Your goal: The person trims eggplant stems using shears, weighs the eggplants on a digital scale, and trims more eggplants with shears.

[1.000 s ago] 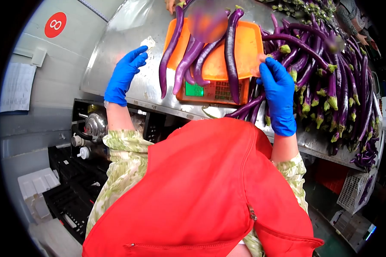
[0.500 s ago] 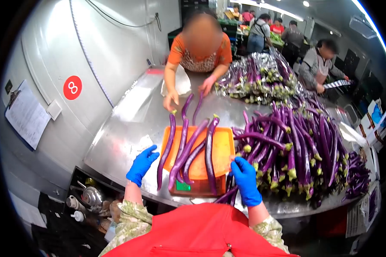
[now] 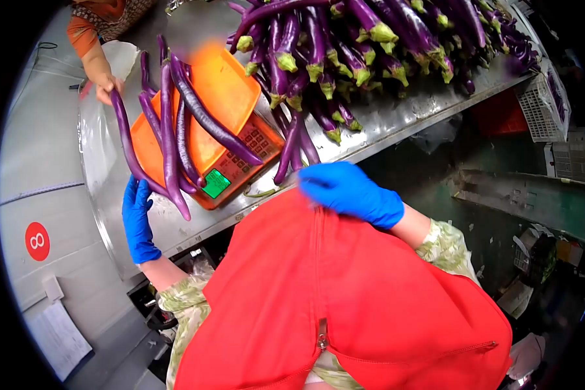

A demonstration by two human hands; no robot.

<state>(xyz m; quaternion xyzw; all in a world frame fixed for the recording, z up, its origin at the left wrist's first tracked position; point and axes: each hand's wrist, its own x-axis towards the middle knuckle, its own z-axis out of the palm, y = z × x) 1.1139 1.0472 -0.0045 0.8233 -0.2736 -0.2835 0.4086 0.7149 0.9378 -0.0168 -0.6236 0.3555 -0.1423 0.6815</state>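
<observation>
My left hand (image 3: 138,218), in a blue glove, is at the left of an orange scale. Its fingers are extended, with the tips against the lower part of a long purple eggplant (image 3: 125,140). The upper end of that eggplant is in another person's hand (image 3: 107,88). Several more eggplants lie across the scale's orange tray (image 3: 240,81), above a lit green display (image 3: 216,183). My right hand (image 3: 351,195), also gloved in blue, is over the red apron (image 3: 344,273) by the table edge, near some eggplant tips (image 3: 292,156). Its fingertips are blurred.
A large heap of eggplants (image 3: 318,52) with green caps covers the right of the metal table (image 3: 370,140). A white plastic crate (image 3: 545,104) stands beyond its right end. A wall with a red number sign (image 3: 37,241) is on the left.
The view has tilted down and turned. My left hand has come up to the leftmost eggplant. My right hand has left the tray's edge and moved back over the apron.
</observation>
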